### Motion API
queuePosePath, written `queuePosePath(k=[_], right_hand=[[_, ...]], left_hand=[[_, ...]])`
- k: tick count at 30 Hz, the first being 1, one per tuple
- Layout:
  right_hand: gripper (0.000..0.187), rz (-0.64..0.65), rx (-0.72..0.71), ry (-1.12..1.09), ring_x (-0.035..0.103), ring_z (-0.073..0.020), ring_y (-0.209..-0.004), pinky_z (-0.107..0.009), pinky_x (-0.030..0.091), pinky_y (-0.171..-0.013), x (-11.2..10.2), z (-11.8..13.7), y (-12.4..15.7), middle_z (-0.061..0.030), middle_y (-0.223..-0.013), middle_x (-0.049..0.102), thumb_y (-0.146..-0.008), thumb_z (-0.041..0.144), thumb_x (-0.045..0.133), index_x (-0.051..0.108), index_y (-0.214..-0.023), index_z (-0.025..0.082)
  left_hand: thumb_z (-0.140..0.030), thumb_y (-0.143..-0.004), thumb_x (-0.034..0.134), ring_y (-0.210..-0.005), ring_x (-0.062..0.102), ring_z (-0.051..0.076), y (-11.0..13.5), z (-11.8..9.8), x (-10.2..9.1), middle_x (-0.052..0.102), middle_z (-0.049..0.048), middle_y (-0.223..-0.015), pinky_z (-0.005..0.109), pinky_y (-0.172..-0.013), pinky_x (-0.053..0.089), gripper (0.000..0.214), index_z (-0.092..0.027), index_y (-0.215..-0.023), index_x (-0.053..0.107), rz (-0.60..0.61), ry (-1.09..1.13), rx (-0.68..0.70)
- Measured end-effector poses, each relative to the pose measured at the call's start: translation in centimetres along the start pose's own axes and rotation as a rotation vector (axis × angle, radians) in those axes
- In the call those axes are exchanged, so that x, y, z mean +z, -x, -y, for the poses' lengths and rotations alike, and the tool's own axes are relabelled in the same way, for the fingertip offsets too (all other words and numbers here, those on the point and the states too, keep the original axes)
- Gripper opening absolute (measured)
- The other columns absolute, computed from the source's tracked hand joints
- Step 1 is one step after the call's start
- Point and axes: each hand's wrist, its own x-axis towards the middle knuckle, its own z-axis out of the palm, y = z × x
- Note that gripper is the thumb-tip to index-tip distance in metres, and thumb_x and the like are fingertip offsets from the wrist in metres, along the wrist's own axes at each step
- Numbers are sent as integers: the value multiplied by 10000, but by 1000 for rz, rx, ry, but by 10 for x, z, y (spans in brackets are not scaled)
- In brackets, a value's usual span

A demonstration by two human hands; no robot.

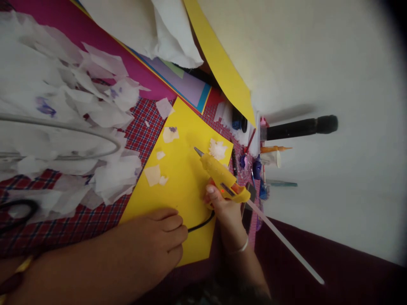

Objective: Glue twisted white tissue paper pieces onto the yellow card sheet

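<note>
My right hand (pixel 222 206) is wrapped round the grip of a yellow hot glue gun (pixel 222 176). Its metal tip points up-left over a yellow sheet of card (pixel 181 186), near a crumpled white paper scrap (pixel 217 149). A long clear glue stick (pixel 282 242) juts from the gun's back, and its black cord (pixel 200 224) trails toward my left hand. My left hand (pixel 155 241) rests on the card's lower edge with its fingers curled under, pressing the sheet down. Small white paper bits (pixel 153 174) lie stuck on the card.
A heap of torn white tissue paper (pixel 63 123) covers the red checked cloth (pixel 95 216) on the left. Pink, blue and yellow sheets (pixel 178 80) lie stacked behind. Pens, bottles and a black cylinder (pixel 302 126) crowd the right edge by the white wall. Black scissors handle (pixel 19 209) shows far left.
</note>
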Motion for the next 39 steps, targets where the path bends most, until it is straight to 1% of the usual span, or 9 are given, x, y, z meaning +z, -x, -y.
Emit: queuePosePath(k=[7,10,12,16,21,24,30,35,39], right_hand=[[376,-17,24,-14,528,-119,-492,-250,508,-502,1,2,-2,25,-564,589,-781,557,819,671,-758,212],[367,-10,49,-42,560,-125,-520,-246,517,-505,1,6,-4,9,-632,648,-763,539,832,688,-833,209],[361,3,58,-43,582,-132,-551,-248,524,-517,1,9,-5,-4,-667,668,-761,528,835,682,-831,209],[358,40,81,-50,540,-123,-521,-246,500,-492,0,9,-3,9,-613,615,-783,530,820,656,-775,212],[354,50,111,-76,554,-124,-508,-240,496,-472,-2,3,1,15,-598,605,-803,528,808,660,-793,206],[334,43,101,-88,548,-120,-501,-238,491,-465,-3,4,1,18,-608,611,-804,510,811,673,-838,207],[306,53,44,-21,538,-133,-527,-264,506,-511,-5,11,1,25,-572,560,-825,468,800,639,-753,217],[315,74,32,15,571,-152,-573,-286,528,-564,-5,12,2,23,-579,559,-842,469,790,619,-742,224],[343,98,28,6,531,-136,-529,-279,505,-530,-7,9,1,27,-572,571,-832,509,804,628,-756,225]], left_hand=[[-260,-945,735,-958,607,202,0,0,1,729,22,-978,355,-977,466,79,-196,-899,738,-1,3,5],[-265,-948,733,-960,606,200,0,0,1,728,19,-987,356,-972,466,82,-194,-908,737,6,0,4],[-267,-947,738,-961,605,195,0,0,1,732,15,-1004,354,-978,467,77,-196,-915,739,15,-2,1],[-293,-956,734,-962,610,195,0,-1,0,737,8,-1002,353,-965,474,104,-200,-910,739,13,-9,-1],[-296,-968,719,-976,619,200,1,-1,-1,745,19,-1024,352,-975,473,116,-195,-917,745,9,-15,-3],[-310,-971,715,-970,622,202,0,0,0,740,15,-994,357,-976,476,132,-198,-906,741,8,-1,-4],[-314,-974,713,-973,624,202,-1,1,1,738,19,-994,356,-978,479,133,-199,-915,743,19,12,-3],[-292,-970,714,-977,624,204,0,-1,-1,737,20,-994,356,-988,478,110,-202,-910,737,23,17,-6],[-279,-971,711,-980,624,202,1,-1,0,737,11,-1004,353,-996,473,97,-203,-916,736,25,8,-20]])
